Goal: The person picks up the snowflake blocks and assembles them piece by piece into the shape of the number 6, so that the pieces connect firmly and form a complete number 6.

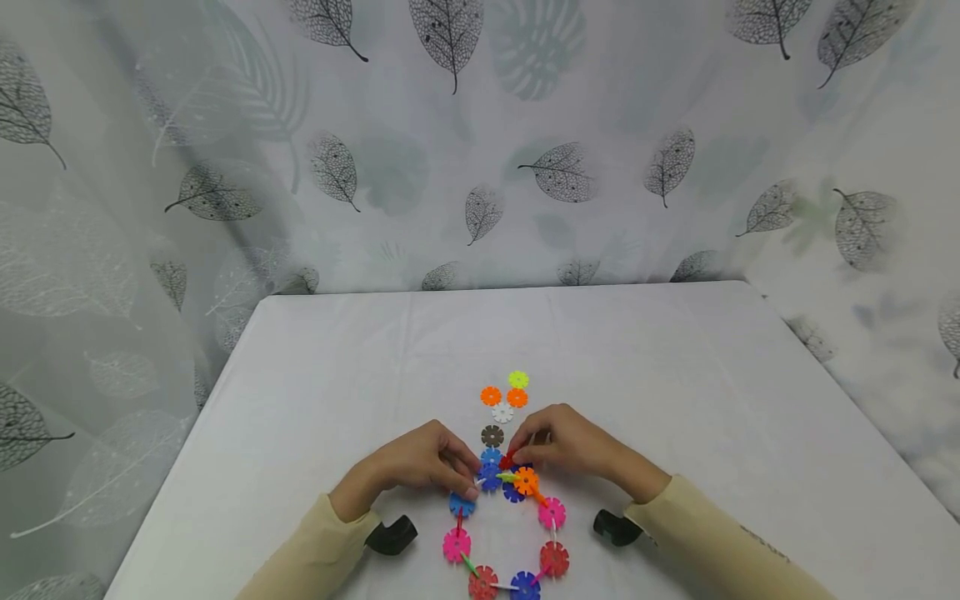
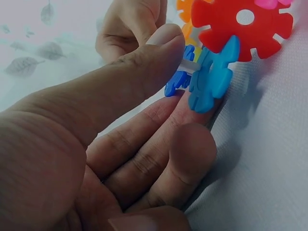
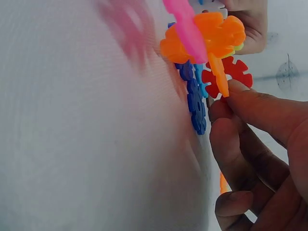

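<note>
Notched plastic discs, slotted edge to edge, form a ring on the white table. At its upper left, my left hand (image 1: pixel 423 457) pinches the chain by a blue disc (image 1: pixel 490 477), thumb above and fingers beneath. A light blue disc (image 2: pixel 214 79) joins on beside that thumb in the left wrist view. My right hand (image 1: pixel 570 442) pinches a red disc (image 3: pixel 241 68) between thumb and index finger, close by the ring's top. An orange disc (image 1: pixel 527 481) and a yellow disc (image 1: pixel 507 477) stand there in the chain. A dark blue disc (image 1: pixel 513 493) lies just below them.
Loose discs lie beyond the ring: a brown disc (image 1: pixel 492 436), a white disc (image 1: pixel 502 412), two orange ones and a yellow-green disc (image 1: pixel 518 379). The ring's near side, with a blue disc (image 1: pixel 526 586), reaches the bottom of the head view. A leaf-patterned curtain (image 1: pixel 480 150) hangs behind the table.
</note>
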A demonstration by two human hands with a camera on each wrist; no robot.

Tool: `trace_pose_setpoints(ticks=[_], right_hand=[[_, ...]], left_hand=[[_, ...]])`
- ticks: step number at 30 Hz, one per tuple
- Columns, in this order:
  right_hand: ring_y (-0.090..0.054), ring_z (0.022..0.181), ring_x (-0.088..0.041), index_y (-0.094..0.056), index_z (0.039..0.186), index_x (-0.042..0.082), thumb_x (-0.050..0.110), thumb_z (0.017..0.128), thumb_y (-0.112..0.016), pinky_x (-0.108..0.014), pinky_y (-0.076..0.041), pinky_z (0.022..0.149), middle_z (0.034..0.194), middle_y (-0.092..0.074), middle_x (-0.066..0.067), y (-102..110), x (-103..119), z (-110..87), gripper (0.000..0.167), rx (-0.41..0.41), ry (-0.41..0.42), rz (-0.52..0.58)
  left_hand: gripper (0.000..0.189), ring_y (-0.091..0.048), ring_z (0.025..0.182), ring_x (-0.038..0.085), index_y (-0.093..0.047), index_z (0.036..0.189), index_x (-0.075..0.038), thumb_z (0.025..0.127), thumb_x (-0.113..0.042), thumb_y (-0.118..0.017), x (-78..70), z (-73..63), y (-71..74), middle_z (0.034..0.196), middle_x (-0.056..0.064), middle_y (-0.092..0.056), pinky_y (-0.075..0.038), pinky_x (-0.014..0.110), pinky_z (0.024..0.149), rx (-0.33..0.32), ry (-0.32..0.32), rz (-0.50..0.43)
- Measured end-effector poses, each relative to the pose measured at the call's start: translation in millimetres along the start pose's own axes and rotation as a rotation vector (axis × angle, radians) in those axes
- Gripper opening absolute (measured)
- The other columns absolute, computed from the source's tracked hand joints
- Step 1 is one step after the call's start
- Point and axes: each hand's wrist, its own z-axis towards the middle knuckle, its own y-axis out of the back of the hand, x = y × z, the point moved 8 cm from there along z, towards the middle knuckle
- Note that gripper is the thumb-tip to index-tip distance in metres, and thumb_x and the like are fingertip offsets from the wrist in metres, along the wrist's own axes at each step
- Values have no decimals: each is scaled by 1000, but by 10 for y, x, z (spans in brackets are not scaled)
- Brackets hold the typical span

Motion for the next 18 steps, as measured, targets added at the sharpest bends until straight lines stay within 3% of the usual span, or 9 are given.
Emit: trace_pose_setpoints(ticks=[13,18], right_hand=[[-63,78,-11,-80,95,28,22,90,-79,-28,-54,67,89,-72,16,-6,-20,-6,7,-44,30,-9],[-63,74,-11,-81,96,26,19,90,-79,-27,-55,65,88,-72,15,-8,13,-9,9,-60,40,8]], left_hand=[[22,-67,70,14,-79,102,-7,82,-11,-86,-1,0,3,86,4,-76,-56,29,63,6,-11,-12],[22,-69,77,15,-79,102,-8,82,-14,-86,-4,6,5,88,2,-76,-56,28,69,6,-23,-3]])
